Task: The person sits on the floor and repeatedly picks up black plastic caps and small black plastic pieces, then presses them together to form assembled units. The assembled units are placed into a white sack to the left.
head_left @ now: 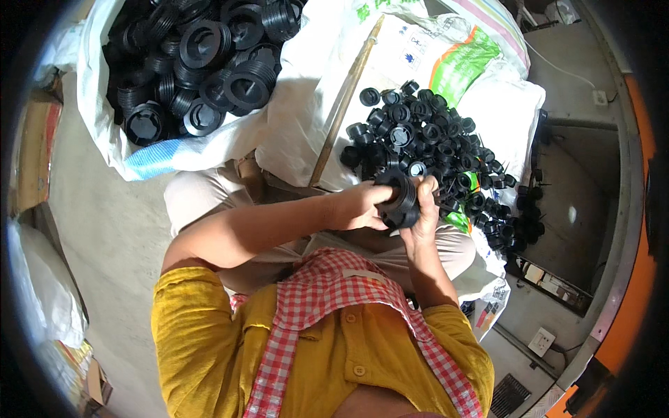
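Above my lap, both hands hold a black threaded plastic cap (400,202) with ribbed rings around its side. My left hand (357,207) grips its left side, the fingers curled against it. On the other side, my right hand (424,214) is closed round the cap, its thumb up near the rim. Just beyond the hands lies a heap of small black plastic caps (432,132), spread over a white and green printed sack (474,52). At the upper left, an opened white sack (237,136) is full of larger black threaded caps (202,45) like the held one.
A thin wooden stick (348,97) leans between the open sack and the heap. Small caps spill rightward toward a dark recessed panel (575,202). Along the left edge are a cardboard box (35,153) and a white plastic bag (56,285). An orange panel (637,132) borders the right.
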Demonstrator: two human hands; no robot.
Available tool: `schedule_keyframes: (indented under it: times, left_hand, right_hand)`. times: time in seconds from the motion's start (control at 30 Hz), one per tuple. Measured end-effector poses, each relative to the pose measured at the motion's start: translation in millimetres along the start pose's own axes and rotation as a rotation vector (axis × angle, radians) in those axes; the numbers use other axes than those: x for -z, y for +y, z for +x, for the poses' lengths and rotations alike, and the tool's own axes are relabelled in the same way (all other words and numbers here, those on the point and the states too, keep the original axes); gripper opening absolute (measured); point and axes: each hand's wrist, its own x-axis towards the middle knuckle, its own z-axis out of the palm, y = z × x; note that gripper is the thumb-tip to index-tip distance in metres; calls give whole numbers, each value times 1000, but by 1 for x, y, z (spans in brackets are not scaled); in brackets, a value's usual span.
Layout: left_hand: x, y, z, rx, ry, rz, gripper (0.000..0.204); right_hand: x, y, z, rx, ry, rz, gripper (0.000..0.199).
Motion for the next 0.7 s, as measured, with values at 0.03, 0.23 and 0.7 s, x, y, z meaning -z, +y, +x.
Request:
schedule_keyframes:
  times: [0.03,0.23,0.7]
  left_hand:
    - [7,4,6,-263,-25,372,32]
    - [5,50,5,-682,192,1613,28]
    - [93,199,-44,-366,1690,2094,73]
  right_hand:
    - [-8,6,9,123,0,-84,26]
    - [-4,31,58,249,256,-503,11]
    - [128,97,296,-224,450,-1129,25]
